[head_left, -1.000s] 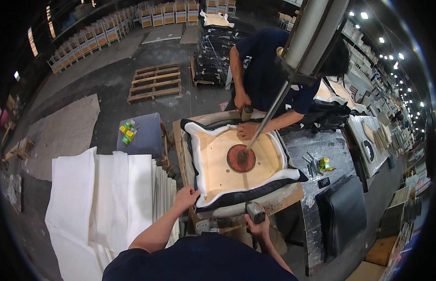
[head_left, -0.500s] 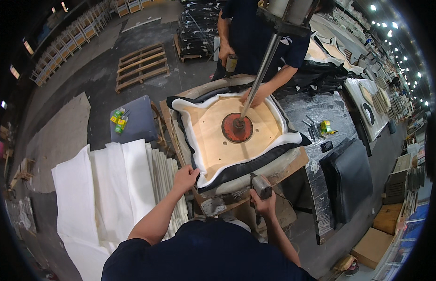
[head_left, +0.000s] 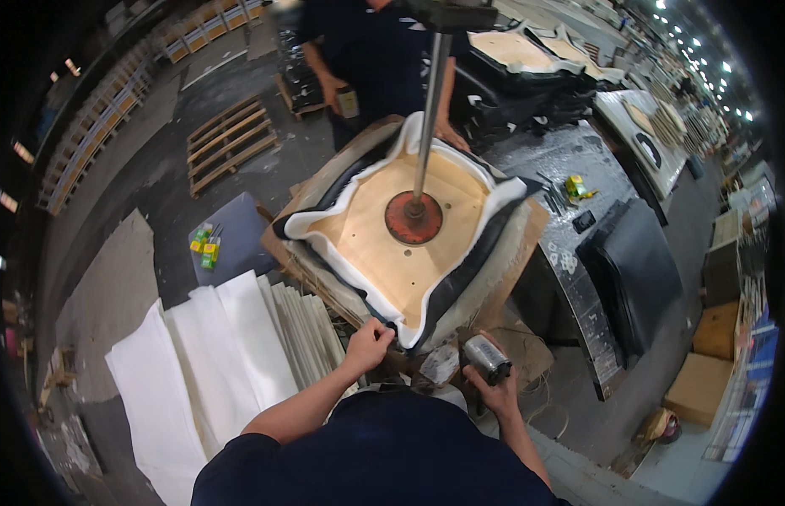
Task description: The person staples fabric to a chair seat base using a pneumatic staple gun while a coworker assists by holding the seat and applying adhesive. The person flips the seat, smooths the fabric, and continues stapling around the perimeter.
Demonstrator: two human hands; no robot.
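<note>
plywood seat base (head_left: 401, 244) wrapped in black-and-white cover (head_left: 460, 282), pressed under red disc (head_left: 414, 218).

Bare plywood seat board (head_left: 391, 244), matt and pale, dotted with small holes. White foam padding (head_left: 325, 221) along its edges, soft and dull. Black leather-like cover (head_left: 457, 285) wrapped over the foam, slightly glossy. Rusty red metal disc (head_left: 414, 218) under a smooth, shiny steel pole (head_left: 428, 110). Metal staple gun (head_left: 485, 359), glinting grey, in the right hand (head_left: 492, 385). White fabric sheets (head_left: 207, 363), matt and smooth. Rough wooden pallet (head_left: 230, 143). Dark table (head_left: 569, 244), scuffed and glossy.
</note>
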